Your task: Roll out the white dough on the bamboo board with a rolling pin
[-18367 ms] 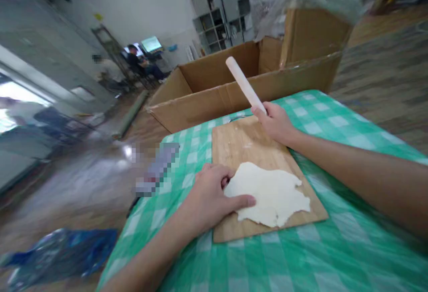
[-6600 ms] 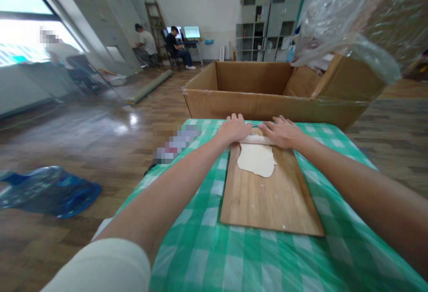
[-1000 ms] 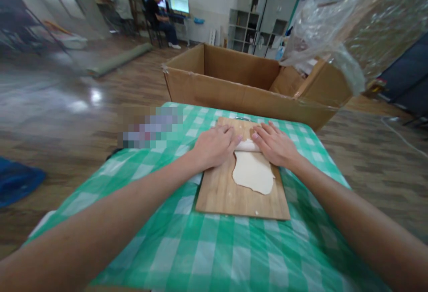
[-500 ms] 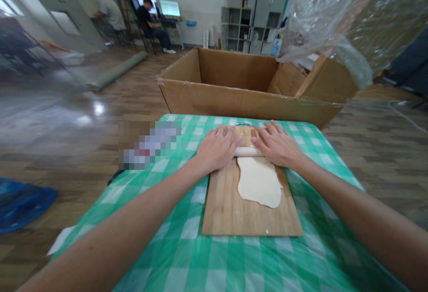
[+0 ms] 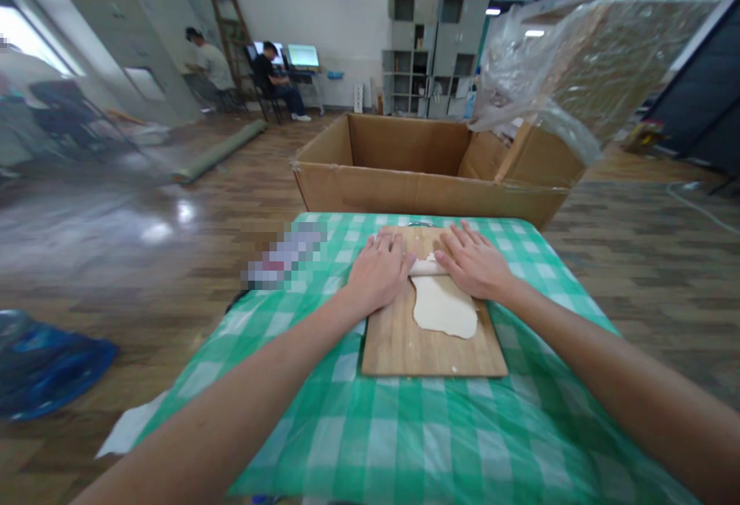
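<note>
A pale rolling pin (image 5: pixel 428 267) lies crosswise over the far part of a flat, thin sheet of dough (image 5: pixel 445 308). Under the dough is a wooden cutting board (image 5: pixel 390 347). My left hand (image 5: pixel 380 270) rests palm down on the pin's left end, fingers stretched forward and not wrapped around it. On the right end, my right hand (image 5: pixel 474 262) lies flat in the same way, its fingers spread. Both hands cover the pin's ends. A little dough shows just beyond the pin.
A green checked cloth (image 5: pixel 370 443) covers the table. A blurred-out item (image 5: pixel 286 254) lies to the left. Behind the table stands a large open cardboard box (image 5: pixel 405 189). Several people are farther back, including a seated person (image 5: pixel 274 77) near monitors.
My view has tilted up and shifted. Both hands and the rolling pin have come slightly nearer along the board, and some dough now shows past the pin.
</note>
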`<state>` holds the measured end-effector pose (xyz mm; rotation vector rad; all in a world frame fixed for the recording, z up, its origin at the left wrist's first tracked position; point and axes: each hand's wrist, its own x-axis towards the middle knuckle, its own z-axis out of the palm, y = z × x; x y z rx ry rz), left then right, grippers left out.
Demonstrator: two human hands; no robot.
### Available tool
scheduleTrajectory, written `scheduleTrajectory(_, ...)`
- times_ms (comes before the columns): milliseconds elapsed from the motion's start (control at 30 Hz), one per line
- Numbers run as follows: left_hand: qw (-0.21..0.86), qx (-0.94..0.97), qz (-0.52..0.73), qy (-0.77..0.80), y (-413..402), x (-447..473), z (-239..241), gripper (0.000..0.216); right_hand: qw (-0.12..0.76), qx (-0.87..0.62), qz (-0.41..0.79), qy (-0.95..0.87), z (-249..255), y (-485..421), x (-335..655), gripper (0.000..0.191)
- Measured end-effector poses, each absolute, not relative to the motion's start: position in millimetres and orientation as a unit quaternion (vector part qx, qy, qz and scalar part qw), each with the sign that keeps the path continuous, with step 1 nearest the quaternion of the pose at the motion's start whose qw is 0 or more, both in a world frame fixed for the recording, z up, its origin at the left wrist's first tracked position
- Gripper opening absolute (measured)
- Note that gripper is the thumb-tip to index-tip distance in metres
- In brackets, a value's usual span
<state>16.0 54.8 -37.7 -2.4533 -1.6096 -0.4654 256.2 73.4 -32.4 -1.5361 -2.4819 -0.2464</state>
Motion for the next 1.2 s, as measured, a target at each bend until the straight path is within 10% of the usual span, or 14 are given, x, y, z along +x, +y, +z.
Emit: scheduleTrajectory(1200,0.021,-0.842,-0.095,-0.531,104,6,-34,0.062,0.103,-0.502,0.022,-0.858,-34,127,248,0.094)
